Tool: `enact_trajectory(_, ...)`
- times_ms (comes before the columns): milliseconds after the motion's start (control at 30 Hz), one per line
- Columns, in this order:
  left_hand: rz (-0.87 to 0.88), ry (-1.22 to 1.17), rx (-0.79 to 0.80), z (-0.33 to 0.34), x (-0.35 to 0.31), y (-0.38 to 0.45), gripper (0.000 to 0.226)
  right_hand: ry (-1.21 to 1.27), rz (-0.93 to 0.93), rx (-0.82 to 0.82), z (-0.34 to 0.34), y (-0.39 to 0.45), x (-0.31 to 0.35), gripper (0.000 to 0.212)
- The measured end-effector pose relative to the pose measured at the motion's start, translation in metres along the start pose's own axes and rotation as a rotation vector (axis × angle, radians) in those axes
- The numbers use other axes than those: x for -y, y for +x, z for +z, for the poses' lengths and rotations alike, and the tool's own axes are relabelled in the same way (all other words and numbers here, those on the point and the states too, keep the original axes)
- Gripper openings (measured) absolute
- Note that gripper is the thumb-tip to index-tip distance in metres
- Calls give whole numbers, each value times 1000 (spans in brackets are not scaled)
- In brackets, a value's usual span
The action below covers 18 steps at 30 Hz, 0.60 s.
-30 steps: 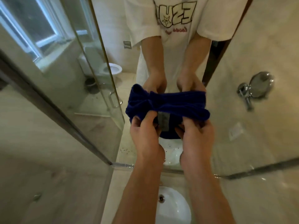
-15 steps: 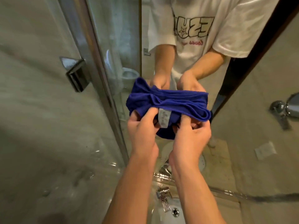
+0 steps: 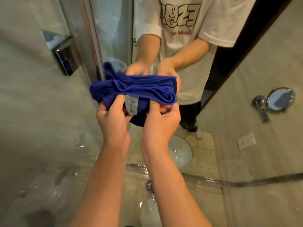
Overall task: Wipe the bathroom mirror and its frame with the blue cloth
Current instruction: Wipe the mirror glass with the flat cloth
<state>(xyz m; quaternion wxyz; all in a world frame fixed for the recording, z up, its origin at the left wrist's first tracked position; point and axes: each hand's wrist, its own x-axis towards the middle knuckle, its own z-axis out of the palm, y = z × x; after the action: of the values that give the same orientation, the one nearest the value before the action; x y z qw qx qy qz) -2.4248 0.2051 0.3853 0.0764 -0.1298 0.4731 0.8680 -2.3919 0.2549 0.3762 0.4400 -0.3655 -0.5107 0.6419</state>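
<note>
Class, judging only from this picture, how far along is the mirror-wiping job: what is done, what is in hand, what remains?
Done: nothing visibly; spots still dot the mirror low down. In hand: the left hand and right hand hold the bunched blue cloth in front of the glass, apparently folding it. Left: wiping the mirror and its frame.

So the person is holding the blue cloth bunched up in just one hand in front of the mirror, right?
Not quite: the head view shows both hands on it. The left hand and the right hand each grip the bunched blue cloth in front of the mirror.
</note>
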Motion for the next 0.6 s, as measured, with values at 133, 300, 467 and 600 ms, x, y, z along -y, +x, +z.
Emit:
enact_trajectory(133,0,36,23,-11,8,6,18,-44,-34,-33,0,-4,-15,24)
enact_trajectory(300,-118,51,-51,-26,29,13,18,-29,146,-19,-7,-10,-52,18)
enact_trajectory(467,-119,58,-42,-31,34,11,16,16,198,-26,-10,-11,-48,22)
enact_trajectory(600,-4,27,14,-12,7,8,23,-11,58,-43,2,-4,-7,31)
